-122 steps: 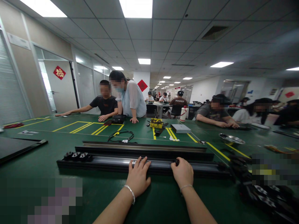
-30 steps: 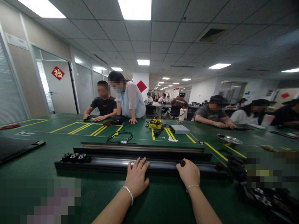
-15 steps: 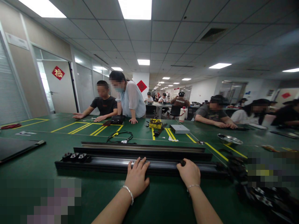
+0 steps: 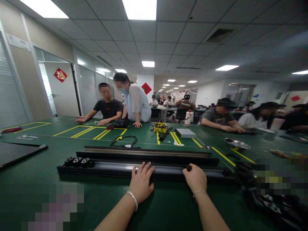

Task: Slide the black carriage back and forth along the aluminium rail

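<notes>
A long black metal rail (image 4: 108, 168) lies across the green table (image 4: 168, 208) in front of me, with a second rail (image 4: 144, 152) just behind it. My left hand (image 4: 141, 183) rests flat on the near rail, fingers spread. My right hand (image 4: 195, 180) is closed around a small black part (image 4: 189, 167) sitting on the same rail. Several small black pieces (image 4: 78, 161) sit on the rail's left end.
A black cable (image 4: 125, 140), a yellow device (image 4: 160, 127), a grey box (image 4: 185, 132) and a metal bowl (image 4: 237, 143) lie farther back. A dark panel (image 4: 16, 152) sits at left. Black parts (image 4: 276, 199) pile at right. Other people work around the table.
Since four seconds ago my right hand has slid a little to the right along the rail. A seated person across the table has moved an arm. My left hand stays put.
</notes>
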Tool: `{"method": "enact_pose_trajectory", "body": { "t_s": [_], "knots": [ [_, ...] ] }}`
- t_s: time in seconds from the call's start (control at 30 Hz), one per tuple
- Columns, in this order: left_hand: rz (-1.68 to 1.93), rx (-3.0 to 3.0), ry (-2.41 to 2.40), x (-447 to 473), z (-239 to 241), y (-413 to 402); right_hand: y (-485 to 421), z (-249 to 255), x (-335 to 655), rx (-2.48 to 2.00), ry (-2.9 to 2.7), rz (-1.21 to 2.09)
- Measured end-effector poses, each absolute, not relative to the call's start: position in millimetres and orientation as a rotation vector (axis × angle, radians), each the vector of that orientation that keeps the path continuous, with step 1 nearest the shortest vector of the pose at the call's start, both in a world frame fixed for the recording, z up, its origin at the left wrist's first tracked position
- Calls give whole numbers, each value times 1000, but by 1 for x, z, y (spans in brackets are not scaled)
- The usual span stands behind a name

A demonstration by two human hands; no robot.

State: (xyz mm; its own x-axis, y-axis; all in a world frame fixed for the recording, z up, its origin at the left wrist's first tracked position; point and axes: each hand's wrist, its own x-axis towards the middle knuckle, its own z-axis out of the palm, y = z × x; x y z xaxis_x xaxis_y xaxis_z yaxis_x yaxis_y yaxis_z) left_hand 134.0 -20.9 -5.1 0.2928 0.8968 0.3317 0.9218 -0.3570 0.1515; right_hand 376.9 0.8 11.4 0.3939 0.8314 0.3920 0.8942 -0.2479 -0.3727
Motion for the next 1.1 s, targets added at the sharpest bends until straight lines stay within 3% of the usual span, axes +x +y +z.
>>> {"method": "enact_pose_trajectory", "body": {
  "t_s": [1.1],
  "knots": [
    [-556, -2486, -1763, 134, -3, -22, 3, 8, 382, -2092, -1511, -190]
  ]
}}
